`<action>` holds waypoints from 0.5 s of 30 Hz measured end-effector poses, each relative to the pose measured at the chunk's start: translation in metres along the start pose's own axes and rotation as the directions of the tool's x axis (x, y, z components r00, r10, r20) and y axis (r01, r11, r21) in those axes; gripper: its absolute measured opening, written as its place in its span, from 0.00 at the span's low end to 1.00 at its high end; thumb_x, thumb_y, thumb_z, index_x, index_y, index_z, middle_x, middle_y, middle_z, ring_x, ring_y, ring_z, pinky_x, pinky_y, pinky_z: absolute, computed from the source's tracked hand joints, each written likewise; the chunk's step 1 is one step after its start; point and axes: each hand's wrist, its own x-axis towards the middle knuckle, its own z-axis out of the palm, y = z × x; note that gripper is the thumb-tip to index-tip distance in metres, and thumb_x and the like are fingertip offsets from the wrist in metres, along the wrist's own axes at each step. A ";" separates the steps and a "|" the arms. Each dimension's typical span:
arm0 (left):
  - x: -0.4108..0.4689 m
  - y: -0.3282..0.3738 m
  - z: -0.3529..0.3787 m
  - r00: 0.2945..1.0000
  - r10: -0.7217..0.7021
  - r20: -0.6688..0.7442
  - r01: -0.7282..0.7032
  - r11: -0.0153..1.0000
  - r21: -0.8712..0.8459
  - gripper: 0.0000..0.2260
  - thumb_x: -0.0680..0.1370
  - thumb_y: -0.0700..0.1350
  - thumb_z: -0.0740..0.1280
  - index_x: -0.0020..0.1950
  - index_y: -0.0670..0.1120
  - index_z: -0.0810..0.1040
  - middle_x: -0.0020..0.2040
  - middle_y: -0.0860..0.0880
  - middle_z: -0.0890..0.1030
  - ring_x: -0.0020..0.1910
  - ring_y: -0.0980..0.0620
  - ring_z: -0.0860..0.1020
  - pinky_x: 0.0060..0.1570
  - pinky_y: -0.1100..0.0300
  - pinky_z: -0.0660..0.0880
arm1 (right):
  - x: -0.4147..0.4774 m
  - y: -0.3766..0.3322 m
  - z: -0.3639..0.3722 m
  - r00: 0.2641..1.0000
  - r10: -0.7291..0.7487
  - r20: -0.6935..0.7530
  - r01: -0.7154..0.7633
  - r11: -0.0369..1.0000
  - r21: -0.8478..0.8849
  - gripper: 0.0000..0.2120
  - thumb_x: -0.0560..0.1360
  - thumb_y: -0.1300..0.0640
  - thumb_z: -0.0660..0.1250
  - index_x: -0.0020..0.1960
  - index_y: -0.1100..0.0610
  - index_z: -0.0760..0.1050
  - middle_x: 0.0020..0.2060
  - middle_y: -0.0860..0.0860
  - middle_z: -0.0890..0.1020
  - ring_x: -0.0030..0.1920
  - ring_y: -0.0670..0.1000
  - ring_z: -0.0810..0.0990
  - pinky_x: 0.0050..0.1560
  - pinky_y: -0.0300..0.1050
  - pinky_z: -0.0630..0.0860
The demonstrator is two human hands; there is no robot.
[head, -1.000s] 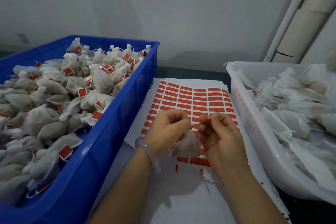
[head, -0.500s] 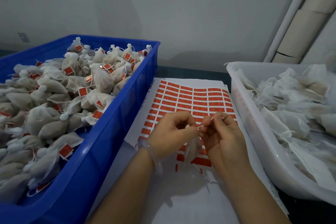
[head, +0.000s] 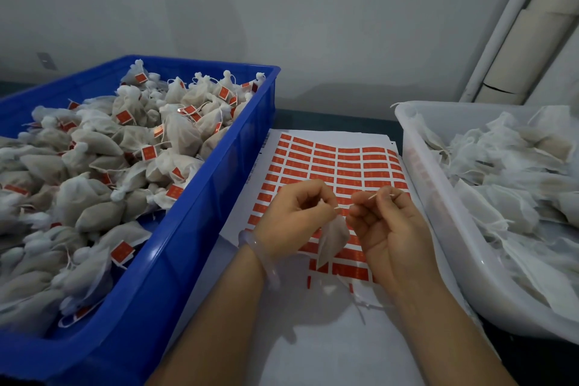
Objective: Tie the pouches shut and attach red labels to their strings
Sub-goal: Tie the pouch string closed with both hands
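Note:
A small white mesh pouch (head: 332,238) hangs between my two hands above a sheet of red labels (head: 338,163). My left hand (head: 296,216) pinches the pouch's neck and one end of its thin white string (head: 344,206). My right hand (head: 380,222) pinches the other end, and the string is stretched taut between the hands. A short string tip sticks out above my right fingers. The lower rows of the label sheet are partly hidden by my hands and the pouch.
A blue crate (head: 175,260) on the left holds many tied pouches with red labels. A translucent white tub (head: 438,229) on the right holds untied pouches. White backing paper (head: 313,338) covers the table in front. A grey wall and white pipes stand behind.
My hands have drawn apart, pulling the string tight. The pouch has narrowed at its neck and now hangs lower between the hands.

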 end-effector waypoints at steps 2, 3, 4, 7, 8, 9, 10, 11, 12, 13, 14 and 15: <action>0.000 -0.001 0.002 1.000 -0.014 0.003 0.014 1.000 0.011 0.13 0.75 0.34 0.63 0.35 0.49 0.75 0.29 0.58 0.74 0.32 0.59 0.74 0.34 0.70 0.74 | 0.000 0.000 0.000 1.000 0.012 -0.006 -0.012 1.000 0.016 0.09 0.79 0.56 0.57 0.47 0.56 0.75 0.33 0.51 0.82 0.33 0.48 0.82 0.38 0.40 0.80; 0.000 -0.001 0.003 1.000 -0.022 0.002 0.022 1.000 0.017 0.13 0.75 0.34 0.63 0.34 0.49 0.75 0.29 0.57 0.74 0.32 0.60 0.74 0.33 0.71 0.73 | 0.001 0.001 0.000 1.000 0.006 -0.009 -0.006 1.000 0.017 0.09 0.79 0.56 0.57 0.45 0.56 0.74 0.31 0.51 0.81 0.31 0.48 0.80 0.37 0.40 0.80; 0.000 -0.001 0.003 1.000 -0.030 0.000 0.030 0.999 0.026 0.14 0.75 0.34 0.63 0.33 0.49 0.75 0.28 0.56 0.74 0.32 0.60 0.74 0.32 0.73 0.72 | 0.001 0.001 0.001 1.000 -0.005 -0.012 0.005 1.000 0.011 0.10 0.80 0.57 0.56 0.44 0.57 0.74 0.30 0.51 0.79 0.30 0.47 0.79 0.36 0.39 0.79; 0.000 -0.002 0.002 0.999 -0.041 -0.019 0.042 0.998 0.055 0.14 0.75 0.34 0.62 0.32 0.49 0.75 0.27 0.58 0.73 0.32 0.61 0.74 0.30 0.74 0.70 | 0.003 0.002 0.001 1.000 -0.014 -0.009 0.014 1.000 -0.004 0.10 0.80 0.58 0.56 0.43 0.57 0.73 0.28 0.51 0.77 0.29 0.47 0.77 0.35 0.39 0.78; -0.001 -0.003 0.003 0.999 -0.044 -0.023 0.045 0.997 0.060 0.14 0.75 0.34 0.62 0.32 0.49 0.75 0.27 0.58 0.73 0.32 0.61 0.74 0.30 0.74 0.71 | 0.003 0.003 0.000 1.000 -0.009 -0.006 0.009 1.000 -0.004 0.09 0.80 0.58 0.57 0.43 0.57 0.73 0.29 0.51 0.78 0.30 0.47 0.77 0.36 0.39 0.79; -0.001 -0.003 0.003 0.998 -0.049 -0.030 0.051 0.997 0.064 0.14 0.75 0.34 0.63 0.33 0.49 0.75 0.27 0.57 0.73 0.33 0.60 0.74 0.31 0.74 0.71 | 0.003 0.004 -0.001 1.000 0.000 -0.003 0.000 1.000 -0.003 0.09 0.79 0.57 0.57 0.44 0.56 0.74 0.31 0.52 0.79 0.31 0.48 0.79 0.39 0.40 0.80; -0.002 -0.002 0.004 0.998 -0.052 -0.042 0.055 0.997 0.061 0.14 0.75 0.34 0.62 0.34 0.49 0.76 0.29 0.56 0.74 0.34 0.59 0.75 0.32 0.73 0.72 | 0.003 0.005 -0.002 1.000 0.013 0.003 -0.013 1.000 -0.005 0.09 0.78 0.55 0.57 0.45 0.56 0.75 0.33 0.52 0.81 0.34 0.48 0.81 0.41 0.41 0.81; -0.002 -0.001 0.004 0.997 -0.052 -0.060 0.054 0.997 0.047 0.13 0.75 0.34 0.62 0.34 0.49 0.76 0.31 0.54 0.76 0.35 0.57 0.75 0.34 0.72 0.74 | 0.002 0.006 -0.003 1.000 0.025 0.013 -0.025 1.000 -0.008 0.10 0.77 0.53 0.58 0.46 0.55 0.76 0.36 0.52 0.83 0.38 0.50 0.83 0.43 0.42 0.81; -0.002 0.000 0.004 0.996 -0.048 -0.075 0.050 0.998 0.025 0.13 0.75 0.34 0.62 0.35 0.49 0.76 0.33 0.51 0.77 0.37 0.55 0.76 0.36 0.70 0.75 | 0.002 0.006 -0.004 0.999 0.034 0.025 -0.033 0.999 -0.006 0.10 0.75 0.51 0.59 0.47 0.55 0.76 0.39 0.52 0.84 0.42 0.51 0.84 0.44 0.44 0.81; -0.001 0.002 0.003 0.996 -0.043 -0.082 0.044 0.999 0.009 0.13 0.75 0.34 0.62 0.35 0.49 0.76 0.34 0.49 0.78 0.37 0.54 0.76 0.38 0.68 0.76 | 0.002 0.006 -0.004 0.999 0.039 0.038 -0.039 0.999 0.009 0.12 0.72 0.49 0.60 0.47 0.55 0.76 0.41 0.52 0.85 0.44 0.52 0.84 0.44 0.44 0.81; -0.001 0.003 0.004 0.996 -0.040 -0.081 0.040 0.999 0.003 0.13 0.75 0.33 0.62 0.35 0.48 0.76 0.36 0.46 0.78 0.38 0.52 0.77 0.39 0.65 0.77 | 0.001 0.005 -0.003 0.998 0.043 0.052 -0.045 0.998 0.043 0.13 0.70 0.49 0.60 0.46 0.56 0.77 0.41 0.53 0.85 0.45 0.53 0.84 0.43 0.45 0.81; -0.001 0.004 0.005 0.996 -0.039 -0.078 0.040 0.999 0.009 0.13 0.75 0.33 0.62 0.36 0.48 0.76 0.37 0.43 0.78 0.39 0.48 0.77 0.40 0.63 0.77 | 0.001 0.004 -0.002 0.997 0.044 0.068 -0.050 0.995 0.091 0.13 0.69 0.50 0.61 0.46 0.57 0.77 0.40 0.54 0.84 0.44 0.54 0.85 0.43 0.45 0.81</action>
